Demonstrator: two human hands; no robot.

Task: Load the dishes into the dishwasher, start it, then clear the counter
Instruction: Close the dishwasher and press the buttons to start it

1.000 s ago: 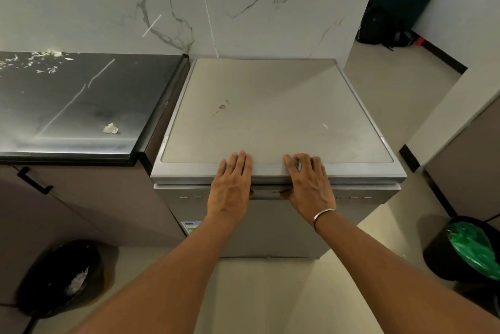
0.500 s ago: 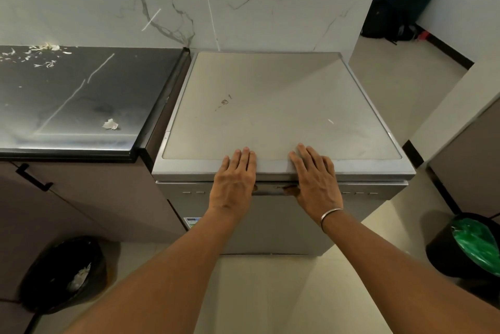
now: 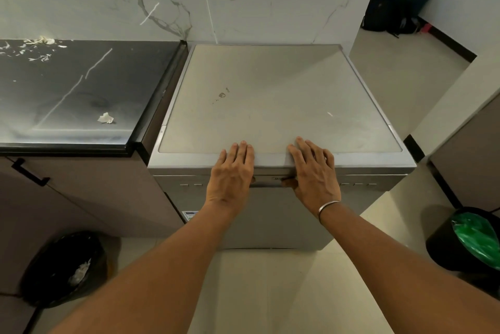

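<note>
A grey freestanding dishwasher [image 3: 276, 101] stands in front of me with its door closed. My left hand [image 3: 232, 174] lies flat on the front edge of its top, fingers straight, thumb down at the door's handle strip. My right hand [image 3: 313, 171], with a metal bangle on the wrist, lies beside it the same way, fingers spread on the top and thumb at the handle recess. Neither hand holds anything. A black counter [image 3: 81, 95] to the left carries a crumpled white scrap [image 3: 106, 118] and pale peel scraps [image 3: 38, 44] at its far left.
A black bin [image 3: 65, 268] with white waste sits on the floor at lower left. Another black bin with a green liner [image 3: 470, 239] stands at lower right. Brown cabinet fronts flank the dishwasher. A marble wall rises behind; a room with a teal chair opens at top right.
The view has drifted slightly closer and lower over the dishwasher. Both hands stay on its front edge, nearly unmoved.
</note>
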